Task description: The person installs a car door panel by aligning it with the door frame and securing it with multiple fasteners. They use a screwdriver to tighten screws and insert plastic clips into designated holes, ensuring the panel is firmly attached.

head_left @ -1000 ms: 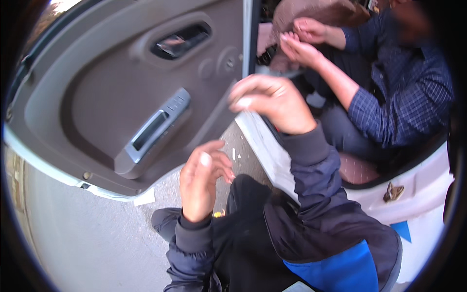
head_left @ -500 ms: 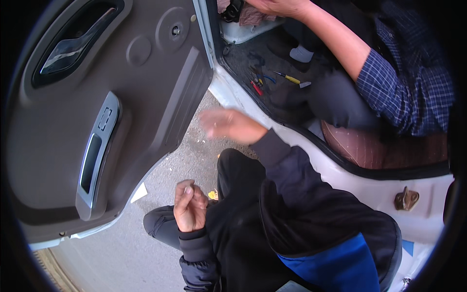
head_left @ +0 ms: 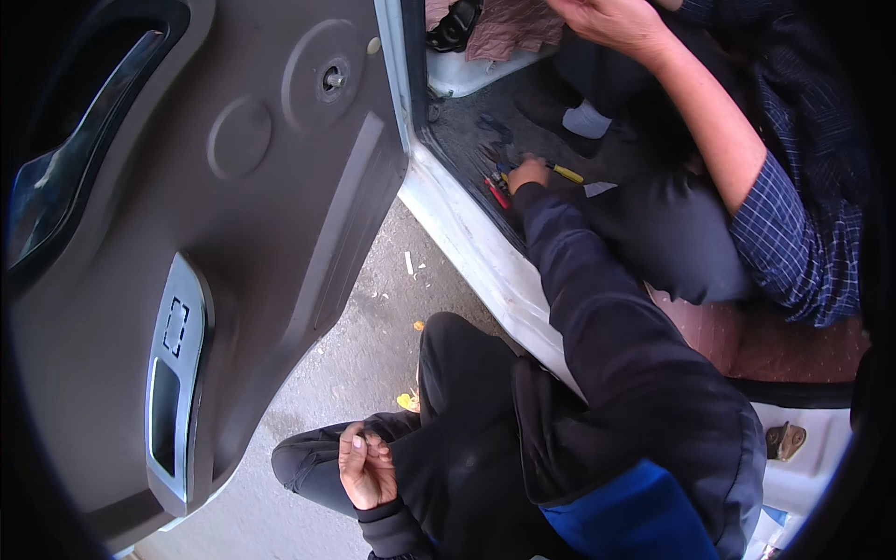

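My right hand [head_left: 529,175] reaches over the door sill to the vehicle's dark floor mat, right at a small group of hand tools. Its fingertips are hidden, so I cannot see whether it grips one. Beside it lie a red-handled tool [head_left: 497,193] and a yellow-handled screwdriver [head_left: 567,174]. My left hand [head_left: 367,467] is held above my bent leg, palm up, with curled fingers and the thumb pressed against them. Whatever is in that pinch, if anything, is too small to make out.
An open door with a dark trim panel [head_left: 252,215] fills the left side. A co-worker's forearm [head_left: 714,121] and bent knee [head_left: 667,233] are close to my right arm. The white sill [head_left: 467,252] runs between the pavement [head_left: 364,336] and the cabin. A metal latch [head_left: 785,441] sits at right.
My right hand has moved from above the pavement, forward and right, down to the tools on the floor mat. My left hand has lowered and stays curled. The view has shifted slightly.
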### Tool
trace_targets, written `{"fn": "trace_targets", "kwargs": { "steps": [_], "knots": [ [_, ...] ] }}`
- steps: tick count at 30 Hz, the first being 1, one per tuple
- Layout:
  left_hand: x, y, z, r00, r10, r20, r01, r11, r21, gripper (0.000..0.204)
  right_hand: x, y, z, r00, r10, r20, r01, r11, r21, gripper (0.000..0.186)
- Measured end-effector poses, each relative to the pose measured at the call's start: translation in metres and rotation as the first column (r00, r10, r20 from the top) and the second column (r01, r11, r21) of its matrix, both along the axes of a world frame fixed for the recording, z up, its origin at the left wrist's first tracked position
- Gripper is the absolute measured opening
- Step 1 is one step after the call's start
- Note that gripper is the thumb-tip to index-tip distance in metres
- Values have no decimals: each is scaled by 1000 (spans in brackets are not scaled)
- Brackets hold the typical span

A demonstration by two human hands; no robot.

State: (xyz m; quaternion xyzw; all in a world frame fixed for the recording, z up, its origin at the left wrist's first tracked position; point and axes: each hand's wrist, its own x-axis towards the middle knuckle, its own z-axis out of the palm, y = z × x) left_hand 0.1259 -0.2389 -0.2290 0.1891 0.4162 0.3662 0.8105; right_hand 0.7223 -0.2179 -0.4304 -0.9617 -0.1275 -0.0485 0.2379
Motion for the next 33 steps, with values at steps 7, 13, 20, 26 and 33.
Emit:
{"fn": "trace_targets", "kwargs": {
  "steps": [7, 13, 20, 26, 33],
  "knots": [
    [-2, -4, -10, 999, 31, -36, -32, 999, -32, 23, 40, -30, -12, 960, 119, -253, -190, 942, -275, 32],
    [0, -5, -10, 999, 8, -32, -8, 1000, -8, 24, 52, -34, -21, 992, -24, -121, -11, 959, -283, 38],
    [-16, -11, -16, 997, 73, -40, -75, 996, -53, 24, 62, -45, -33, 986, -58, -154, -31, 853, -522, 30],
    [-17, -14, -23, 997, 70, -28, -72, 994, -82, 21, 46, -43, -14, 999, -54, -9, 48, 950, -308, 25],
    [2, -1, -20, 991, 19, 132, -19, 1000, 3, 23, 20, 9, 40, 983, 179, -27, -140, 848, 511, 19]
  ]
}}
